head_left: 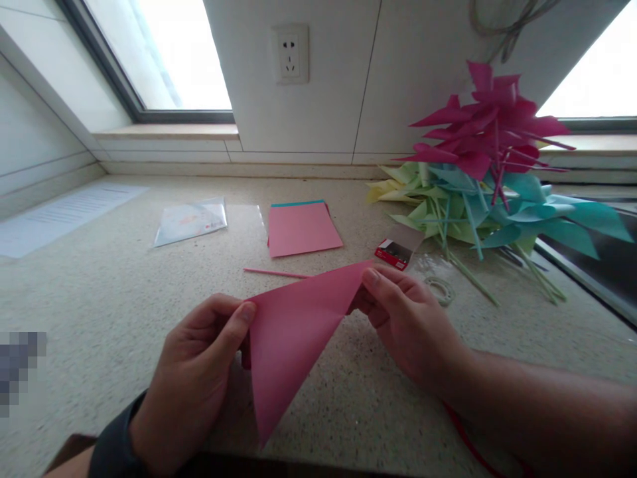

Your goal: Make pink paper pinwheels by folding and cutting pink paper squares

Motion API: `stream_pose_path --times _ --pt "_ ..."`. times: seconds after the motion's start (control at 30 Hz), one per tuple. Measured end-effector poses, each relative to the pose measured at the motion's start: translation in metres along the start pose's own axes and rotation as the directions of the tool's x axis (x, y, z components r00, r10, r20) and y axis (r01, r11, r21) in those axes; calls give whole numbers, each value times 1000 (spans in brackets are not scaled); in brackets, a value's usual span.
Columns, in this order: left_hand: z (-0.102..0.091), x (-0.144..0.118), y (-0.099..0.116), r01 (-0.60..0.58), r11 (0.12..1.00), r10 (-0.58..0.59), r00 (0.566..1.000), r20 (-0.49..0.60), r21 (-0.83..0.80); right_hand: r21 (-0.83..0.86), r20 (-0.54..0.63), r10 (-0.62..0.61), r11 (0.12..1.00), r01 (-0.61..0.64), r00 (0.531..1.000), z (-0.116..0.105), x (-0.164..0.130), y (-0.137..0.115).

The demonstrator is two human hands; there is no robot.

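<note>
Printed sheet (60, 216): text reading too small; frame edge cutting it. My left hand (199, 378): fingertips hiding behind pink paper (293, 332).

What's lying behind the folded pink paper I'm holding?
Behind the folded pink paper, held by the left hand and right hand, a thin pink stick lies on the counter, with a pink paper stack beyond. The stick's right end is hidden.

Speckled counter (124, 299) beneath bright windows (184, 53)

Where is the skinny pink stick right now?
In the head view the pink stick lies flat on the counter, just beyond the folded pink paper held in both hands, and in front of the pink paper stack.
</note>
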State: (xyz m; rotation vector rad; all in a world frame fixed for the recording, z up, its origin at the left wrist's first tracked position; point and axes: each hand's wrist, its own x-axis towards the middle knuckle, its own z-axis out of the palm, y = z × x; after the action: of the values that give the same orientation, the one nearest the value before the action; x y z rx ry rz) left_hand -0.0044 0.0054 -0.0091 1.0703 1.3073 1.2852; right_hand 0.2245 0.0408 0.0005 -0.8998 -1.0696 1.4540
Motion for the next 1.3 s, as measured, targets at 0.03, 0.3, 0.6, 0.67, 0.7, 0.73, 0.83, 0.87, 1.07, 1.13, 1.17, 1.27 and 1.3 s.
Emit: stream_pose_path --times 0.03,0.3,0.6,0.67,0.7,0.73,0.83,0.87,1.07,1.13,1.17,1.27,1.3 --pt "1 0 0 2 1000 -2 1000 5 -9 -17 -10 -2 1000 2 1000 0 -1 0" --pt "1 -1 0 -30 999 31 999 44 -23 -91 -64 -105 991 99 992 -5 -2 3" --pt "5 1 5 -34 997 37 999 40 -65 -84 -199 -280 960 268 939 -6 13 -18" --pt "6 2 5 -42 994 47 998 50 -98 -203 -241 -396 914 353 886 -7 14 -31" --pt "7 3 5 -49 992 55 997 50 -115 -277 -239 -458 877 392 856 -8 15 -37" --pt "7 3 5 -58 989 65 997 44 -136 -356 -216 -492 844 401 843 -9 15 -43" --pt "9 3 7 -67 979 76 996 36 -192 -567 -116 -462 758 324 879 -9 10 -51" --pt "10 3 8 -70 975 80 996 39 -212 -601 -77 -399 750 277 914 -7 6 -50" --pt "16 1 14 -135 952 153 987 44 -275 -380 49 67 924 -43 997 23 -40 -22" --pt "19 0 14 -164 949 183 982 48 -268 -271 64 121 957 -99 991 34 -54 -11" --pt "20 -1 14 -173 948 194 980 52 -266 -232 49 113 968 -99 992 38 -59 -7" --pt "24 -4 12 -196 945 218 974 58 -262 -165 -59 20 986 -29 998 43 -66 5" --pt "25 -6 12 -206 944 228 972 56 -259 -156 -86 -14 988 0 996 44 -67 7"
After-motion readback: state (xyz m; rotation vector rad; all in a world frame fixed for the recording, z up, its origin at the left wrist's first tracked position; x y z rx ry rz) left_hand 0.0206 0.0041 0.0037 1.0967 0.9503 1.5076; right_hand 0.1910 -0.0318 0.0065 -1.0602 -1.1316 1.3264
